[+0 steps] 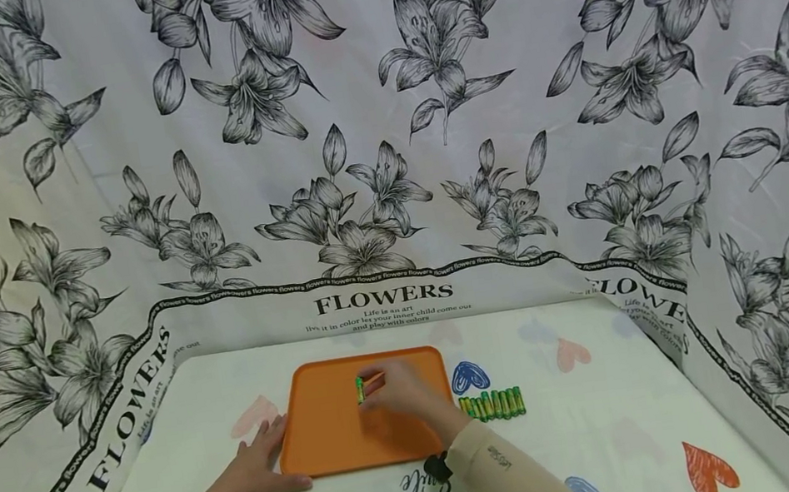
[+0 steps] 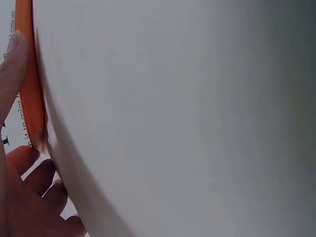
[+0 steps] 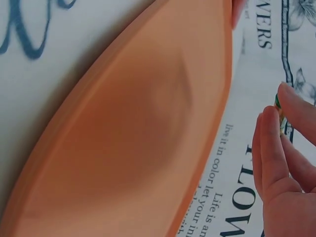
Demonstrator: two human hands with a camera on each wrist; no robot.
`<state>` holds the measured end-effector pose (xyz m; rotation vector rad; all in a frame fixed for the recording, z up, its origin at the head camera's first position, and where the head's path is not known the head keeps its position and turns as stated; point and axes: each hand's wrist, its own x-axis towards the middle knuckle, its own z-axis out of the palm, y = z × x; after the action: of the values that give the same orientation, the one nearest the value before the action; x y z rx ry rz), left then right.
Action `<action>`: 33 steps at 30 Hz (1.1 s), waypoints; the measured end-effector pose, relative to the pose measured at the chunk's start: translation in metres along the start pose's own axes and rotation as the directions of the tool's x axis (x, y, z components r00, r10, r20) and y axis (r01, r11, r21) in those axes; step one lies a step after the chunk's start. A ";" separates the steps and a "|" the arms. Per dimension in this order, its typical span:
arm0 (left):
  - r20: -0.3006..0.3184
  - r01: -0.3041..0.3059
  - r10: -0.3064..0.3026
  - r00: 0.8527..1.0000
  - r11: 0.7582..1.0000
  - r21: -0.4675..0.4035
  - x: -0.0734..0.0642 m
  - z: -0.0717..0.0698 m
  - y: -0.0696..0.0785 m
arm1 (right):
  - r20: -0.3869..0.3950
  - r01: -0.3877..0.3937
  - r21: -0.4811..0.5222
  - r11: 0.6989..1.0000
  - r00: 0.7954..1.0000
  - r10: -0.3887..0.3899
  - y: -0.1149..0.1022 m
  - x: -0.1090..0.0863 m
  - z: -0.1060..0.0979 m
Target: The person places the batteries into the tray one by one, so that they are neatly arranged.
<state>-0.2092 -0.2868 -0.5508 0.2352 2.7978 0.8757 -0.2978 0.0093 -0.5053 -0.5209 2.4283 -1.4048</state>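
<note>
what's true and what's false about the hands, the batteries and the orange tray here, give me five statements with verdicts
1. The right hand pinches a green battery over the orange tray. True.
2. Both hands hold batteries. False: only the right hand does.
3. The left hand touches the orange tray's rim. True.
4. A row of green batteries lies on the tablecloth, right of the orange tray. True.
5. That row is closer to the left hand than to the right. False: the right hand is closer.

1. Head camera looks forward and down over the counter [image 1: 616,421], from farther.
2. Left wrist camera looks closely along the tray's [image 1: 329,423] edge.
3. Right wrist camera looks closely across this tray; all views share it.
</note>
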 end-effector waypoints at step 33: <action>0.010 0.062 -0.062 0.998 0.998 -0.007 0.001 -0.001 0.002 | -0.073 -0.134 0.032 0.990 0.988 0.136 0.002 0.040 0.065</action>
<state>-0.2105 -0.2856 -0.5496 0.1500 2.7761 0.8685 -0.3071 -0.0578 -0.5415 -0.2961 2.4483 -1.4222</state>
